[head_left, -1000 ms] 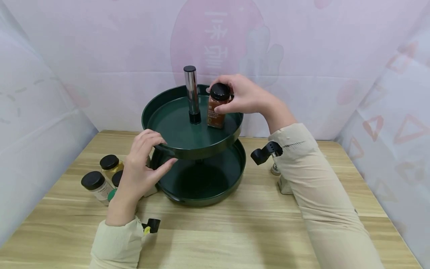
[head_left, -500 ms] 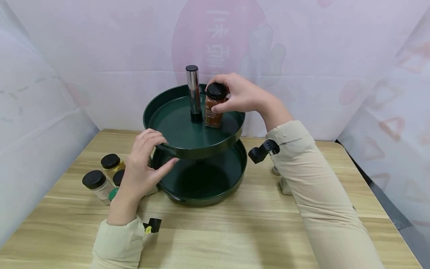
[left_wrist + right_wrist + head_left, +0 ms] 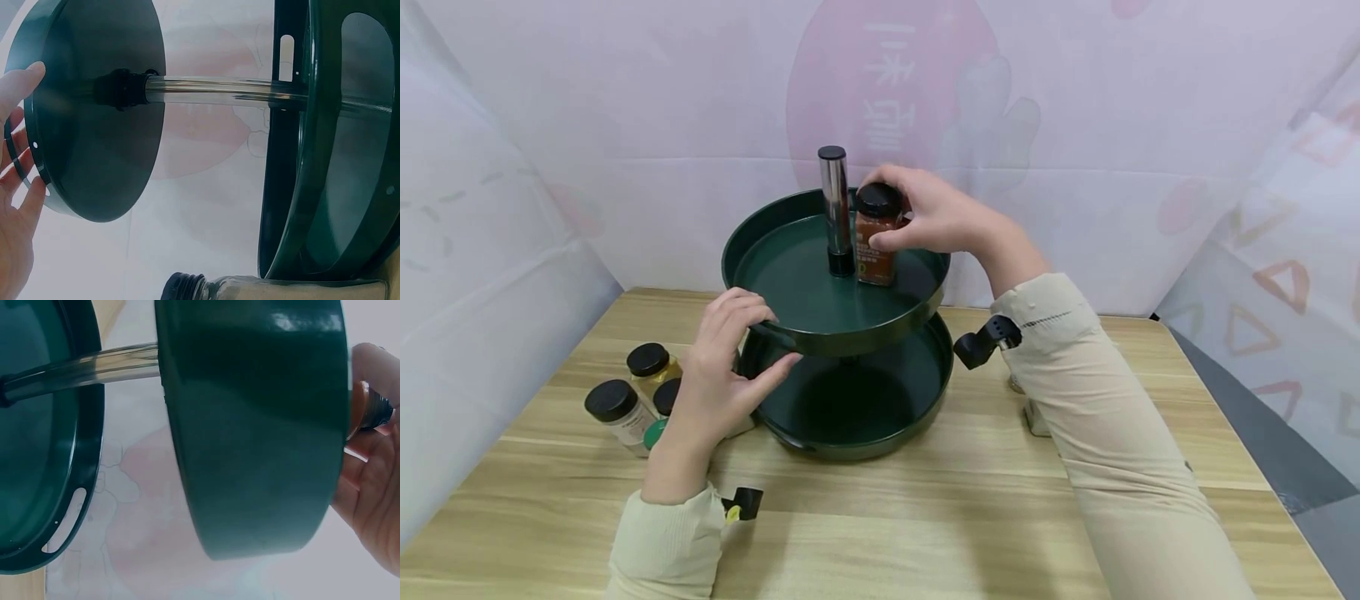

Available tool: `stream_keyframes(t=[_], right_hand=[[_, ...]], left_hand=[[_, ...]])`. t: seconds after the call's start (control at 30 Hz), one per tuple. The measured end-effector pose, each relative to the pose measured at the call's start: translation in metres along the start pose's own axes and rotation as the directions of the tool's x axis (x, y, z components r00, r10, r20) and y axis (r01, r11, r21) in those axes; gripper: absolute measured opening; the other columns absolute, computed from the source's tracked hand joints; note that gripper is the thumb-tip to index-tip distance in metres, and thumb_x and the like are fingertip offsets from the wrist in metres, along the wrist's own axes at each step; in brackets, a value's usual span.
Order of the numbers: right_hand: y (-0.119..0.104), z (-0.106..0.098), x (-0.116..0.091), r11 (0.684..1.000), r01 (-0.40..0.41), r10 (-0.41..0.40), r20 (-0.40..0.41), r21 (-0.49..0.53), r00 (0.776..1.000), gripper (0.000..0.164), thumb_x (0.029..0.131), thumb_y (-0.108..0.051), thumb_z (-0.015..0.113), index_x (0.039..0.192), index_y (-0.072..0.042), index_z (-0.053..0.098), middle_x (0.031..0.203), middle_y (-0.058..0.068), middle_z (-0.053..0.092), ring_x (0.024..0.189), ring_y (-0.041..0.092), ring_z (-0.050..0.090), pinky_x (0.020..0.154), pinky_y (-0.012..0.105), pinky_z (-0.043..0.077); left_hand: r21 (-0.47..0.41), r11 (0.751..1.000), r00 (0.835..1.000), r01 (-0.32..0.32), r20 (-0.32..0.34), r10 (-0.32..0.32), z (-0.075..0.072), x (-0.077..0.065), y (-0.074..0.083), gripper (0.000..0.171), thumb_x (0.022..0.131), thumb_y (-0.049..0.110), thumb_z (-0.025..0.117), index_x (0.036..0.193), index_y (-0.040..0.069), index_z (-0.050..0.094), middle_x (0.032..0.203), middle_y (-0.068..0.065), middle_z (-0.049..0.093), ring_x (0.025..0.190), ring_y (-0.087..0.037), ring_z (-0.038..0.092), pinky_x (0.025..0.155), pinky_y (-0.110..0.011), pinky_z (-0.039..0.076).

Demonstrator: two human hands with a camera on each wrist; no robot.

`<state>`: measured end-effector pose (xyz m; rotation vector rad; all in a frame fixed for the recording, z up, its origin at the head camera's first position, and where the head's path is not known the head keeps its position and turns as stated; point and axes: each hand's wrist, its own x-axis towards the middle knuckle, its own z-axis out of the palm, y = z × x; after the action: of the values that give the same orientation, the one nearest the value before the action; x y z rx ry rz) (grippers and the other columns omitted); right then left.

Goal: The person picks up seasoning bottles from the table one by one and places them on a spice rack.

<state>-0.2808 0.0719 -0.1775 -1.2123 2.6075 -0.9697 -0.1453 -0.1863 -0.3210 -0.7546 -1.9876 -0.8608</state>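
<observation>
A two-tier dark green round rack stands on the table, its metal post (image 3: 837, 208) rising through the upper tray (image 3: 805, 308). My right hand (image 3: 940, 212) grips a spice jar (image 3: 876, 258) with reddish contents and a black lid, upright over the upper tray right beside the post. In the right wrist view the tray's side wall (image 3: 256, 437) hides most of that jar. My left hand (image 3: 718, 367) holds the upper tray's front-left rim, fingers over the edge and thumb below. The left wrist view shows fingers (image 3: 31, 206) at the slotted handle. Below, the lower tray (image 3: 850, 446) holds nothing visible.
Several jars stand left of the rack, among them a black-lidded white-labelled jar (image 3: 619, 412) and a yellowish jar (image 3: 653, 367). A clear jar (image 3: 300, 290) lies close by the lower tray in the left wrist view. Small containers (image 3: 1036, 417) sit partly behind my right sleeve.
My right hand has shifted the spice jar slightly left, closer to the post. The left hand keeps its hold on the rim. The head view has shifted a little.
</observation>
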Motion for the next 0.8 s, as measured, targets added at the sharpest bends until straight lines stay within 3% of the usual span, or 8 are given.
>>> stream_keyframes(t=[0.27, 0.5, 0.8], right_hand=[[0.003, 0.002, -0.001, 0.999, 0.018, -0.017, -0.013, 0.047, 1.0, 0.054, 0.089, -0.011, 0.071, 0.136, -0.004, 0.046, 0.117, 0.012, 0.053, 0.098, 0.025, 0.048, 0.087, 0.038, 0.045], [0.008, 0.001, -0.006, 0.996, 0.009, -0.007, -0.023, 0.088, 1.0, 0.056, 0.09, -0.01, 0.072, 0.138, -0.004, 0.044, 0.123, 0.013, 0.054, 0.104, 0.025, 0.056, 0.099, 0.04, 0.048], [0.013, -0.008, -0.03, 0.997, -0.053, 0.057, -0.061, 0.057, 0.997, 0.067, 0.092, -0.017, 0.072, 0.15, -0.012, 0.038, 0.131, 0.015, 0.061, 0.117, 0.029, 0.063, 0.104, 0.048, 0.048]], left_hand=[[-0.006, 1.0, 1.0, 0.005, 0.003, -0.005, 0.001, 0.001, 0.001, 0.051, 0.093, 0.044, 0.066, 0.11, -0.004, 0.061, 0.116, -0.021, 0.062, 0.122, -0.039, 0.048, 0.118, -0.027, 0.031], [-0.002, 1.0, 1.0, 0.001, 0.007, -0.001, 0.004, 0.001, 0.001, 0.051, 0.094, 0.044, 0.066, 0.11, -0.004, 0.061, 0.116, -0.022, 0.061, 0.122, -0.039, 0.048, 0.118, -0.028, 0.031], [-0.006, 1.0, 1.0, -0.004, 0.007, 0.004, 0.004, 0.001, 0.002, 0.05, 0.094, 0.042, 0.066, 0.11, -0.005, 0.06, 0.115, -0.022, 0.061, 0.121, -0.039, 0.048, 0.118, -0.029, 0.031]])
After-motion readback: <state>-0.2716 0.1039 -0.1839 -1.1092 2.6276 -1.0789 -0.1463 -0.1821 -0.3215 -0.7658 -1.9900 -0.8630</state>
